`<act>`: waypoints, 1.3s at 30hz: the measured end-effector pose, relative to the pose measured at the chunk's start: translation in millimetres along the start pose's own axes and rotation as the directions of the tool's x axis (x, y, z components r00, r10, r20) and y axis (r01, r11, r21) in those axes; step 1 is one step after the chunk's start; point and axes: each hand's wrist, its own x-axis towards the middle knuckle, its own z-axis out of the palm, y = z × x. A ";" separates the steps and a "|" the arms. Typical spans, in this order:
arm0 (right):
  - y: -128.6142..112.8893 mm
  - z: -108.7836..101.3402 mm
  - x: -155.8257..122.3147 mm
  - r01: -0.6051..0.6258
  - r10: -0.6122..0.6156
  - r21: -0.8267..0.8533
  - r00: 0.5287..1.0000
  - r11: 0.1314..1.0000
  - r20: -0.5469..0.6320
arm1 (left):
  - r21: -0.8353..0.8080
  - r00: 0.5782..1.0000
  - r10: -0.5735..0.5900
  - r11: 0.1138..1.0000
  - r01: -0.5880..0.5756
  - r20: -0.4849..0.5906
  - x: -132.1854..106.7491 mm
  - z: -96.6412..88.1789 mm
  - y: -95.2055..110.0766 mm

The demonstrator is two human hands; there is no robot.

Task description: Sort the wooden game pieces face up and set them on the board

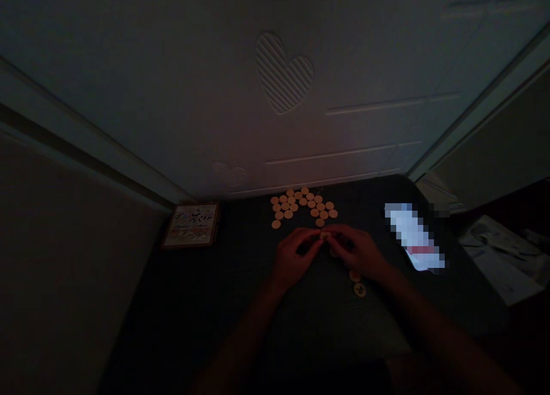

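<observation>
The scene is very dark. My left hand (294, 257) and my right hand (358, 252) meet over a dark surface (215, 303), fingertips pinched together on a small round pale disc (325, 234). Just beyond them lies a cluster of several round pale discs (303, 206), laid flat in rows. Two more discs (357, 283) rest by my right wrist, one with a dark mark on its face.
A small square box with printed writing (192, 225) lies at the left of the surface. A lit, blurred-out phone screen (415, 234) lies at the right. Papers (501, 257) sit further right. A pale panel with a raised heart (283, 71) rises behind.
</observation>
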 end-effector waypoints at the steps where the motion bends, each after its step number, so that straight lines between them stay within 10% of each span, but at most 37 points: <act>1: -0.5 -0.2 -0.1 0.001 -0.001 0.005 1.000 1.000 0.004 | -0.001 1.000 0.001 1.000 -0.001 -0.003 0.0 0.2 -0.1; 39: 7.2 0.8 1.8 0.152 -0.151 -0.025 0.988 0.988 0.032 | -0.184 0.984 -0.172 0.969 0.162 -0.043 0.4 6.5 -11.6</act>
